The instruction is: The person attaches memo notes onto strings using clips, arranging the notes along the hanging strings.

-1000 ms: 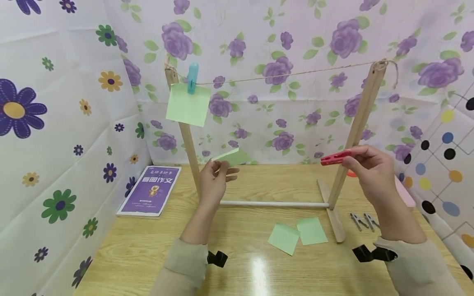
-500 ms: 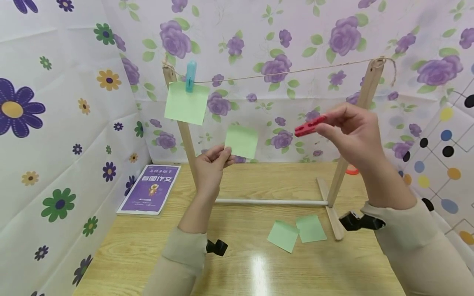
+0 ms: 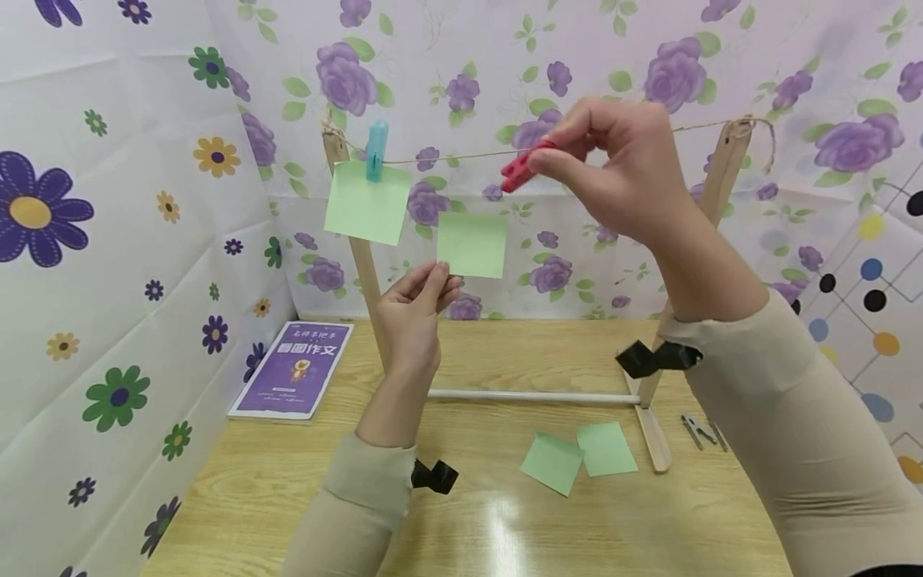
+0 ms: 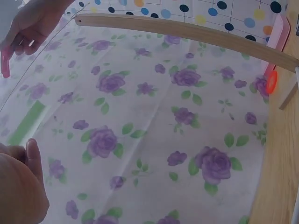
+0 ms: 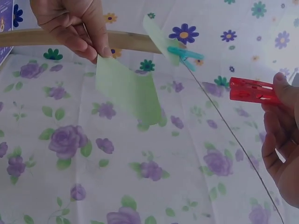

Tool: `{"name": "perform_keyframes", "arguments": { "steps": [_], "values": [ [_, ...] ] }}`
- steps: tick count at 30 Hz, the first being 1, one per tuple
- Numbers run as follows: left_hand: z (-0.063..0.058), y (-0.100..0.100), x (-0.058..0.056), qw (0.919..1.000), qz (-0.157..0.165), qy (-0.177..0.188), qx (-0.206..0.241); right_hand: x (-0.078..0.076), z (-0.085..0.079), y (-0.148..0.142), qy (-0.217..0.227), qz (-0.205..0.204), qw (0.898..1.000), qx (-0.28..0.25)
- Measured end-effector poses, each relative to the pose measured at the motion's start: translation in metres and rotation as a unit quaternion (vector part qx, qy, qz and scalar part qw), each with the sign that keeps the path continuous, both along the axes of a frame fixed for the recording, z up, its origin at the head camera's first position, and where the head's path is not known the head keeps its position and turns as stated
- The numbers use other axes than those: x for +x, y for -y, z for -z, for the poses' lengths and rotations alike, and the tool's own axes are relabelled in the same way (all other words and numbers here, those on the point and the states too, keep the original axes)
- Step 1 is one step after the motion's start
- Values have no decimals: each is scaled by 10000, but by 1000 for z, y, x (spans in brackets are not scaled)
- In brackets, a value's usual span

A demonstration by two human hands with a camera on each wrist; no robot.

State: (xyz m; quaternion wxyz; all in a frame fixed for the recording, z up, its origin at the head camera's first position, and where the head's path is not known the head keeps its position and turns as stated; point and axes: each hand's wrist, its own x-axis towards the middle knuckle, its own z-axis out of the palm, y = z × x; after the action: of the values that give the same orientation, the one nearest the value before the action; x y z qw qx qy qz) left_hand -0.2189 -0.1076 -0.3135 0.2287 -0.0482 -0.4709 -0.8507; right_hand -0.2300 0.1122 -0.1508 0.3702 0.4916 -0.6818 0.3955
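My left hand (image 3: pixel 414 312) pinches a green sticky note (image 3: pixel 472 244) by its lower left corner, holding it up a little below the twine (image 3: pixel 476 155). In my right hand (image 3: pixel 620 164) a red clothespin (image 3: pixel 529 166) is pinched between thumb and fingers. It points left and down and overlaps the twine in the head view; the right wrist view shows the red clothespin (image 5: pixel 253 91) apart from the string. Left of the held note, a blue clothespin (image 3: pixel 376 151) clips another green note (image 3: pixel 368 202) to the twine.
Wooden posts (image 3: pixel 721 176) joined by a white rod (image 3: pixel 534 397) carry the twine. Two green notes (image 3: pixel 554 463) lie on the table (image 3: pixel 461 513), with grey clothespins (image 3: pixel 698 430) to their right. A purple book (image 3: pixel 292 371) lies at left. Patterned cloth (image 3: pixel 461 48) hangs behind.
My right hand has moved up and left with the red clothespin, from beside the right post to the twine. My left hand has raised the sticky note and turned it upright, facing me.
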Motion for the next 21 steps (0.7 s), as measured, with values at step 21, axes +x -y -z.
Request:
{"name": "perform_keyframes", "arguments": {
  "steps": [21],
  "values": [
    [-12, -6, -9, 9978, -109, -332, 570, -24, -35, 49, 875, 1418, 9765, 1364]
  ]
}}
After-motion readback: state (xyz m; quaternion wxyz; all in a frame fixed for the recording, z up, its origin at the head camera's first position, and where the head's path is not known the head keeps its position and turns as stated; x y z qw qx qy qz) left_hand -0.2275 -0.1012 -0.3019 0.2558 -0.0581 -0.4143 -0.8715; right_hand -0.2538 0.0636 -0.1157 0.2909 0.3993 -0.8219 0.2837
